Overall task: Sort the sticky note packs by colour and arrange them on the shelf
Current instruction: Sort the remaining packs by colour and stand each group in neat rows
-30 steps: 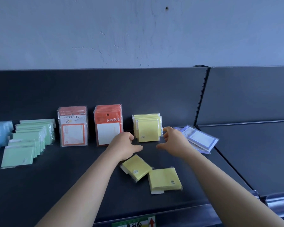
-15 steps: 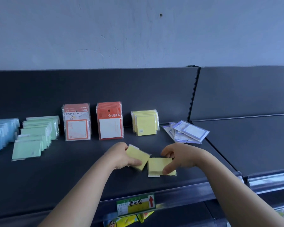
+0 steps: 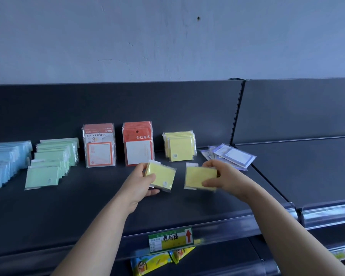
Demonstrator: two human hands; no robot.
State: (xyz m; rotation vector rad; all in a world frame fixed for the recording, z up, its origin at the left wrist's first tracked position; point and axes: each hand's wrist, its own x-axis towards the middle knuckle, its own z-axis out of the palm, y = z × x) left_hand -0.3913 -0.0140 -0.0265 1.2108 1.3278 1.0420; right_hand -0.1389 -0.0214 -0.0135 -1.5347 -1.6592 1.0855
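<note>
Head view: our left hand [image 3: 142, 181] grips 1 yellow pack [image 3: 161, 175], our right hand [image 3: 224, 176] pinches another yellow pack [image 3: 200, 178], both lifted off the shelf [image 3: 88, 206], likely bound for the upright yellow stack [image 3: 179, 146] behind, between the orange packs [image 3: 137, 143] and purple packs [image 3: 231, 156].

Cool, bluish, even light falls on the pale wall [image 3: 167, 36] and dark matte shelf [image 3: 68, 206], perhaps from overhead; shadows are faint and soft. Glare streaks the clear price rail [image 3: 327, 215] at near right. The right hand [image 3: 225, 176] and its yellow pack [image 3: 199, 177] are blurred. Straight edges bow toward the sides, and the blue packs [image 3: 2, 162] at far left look soft.
</note>
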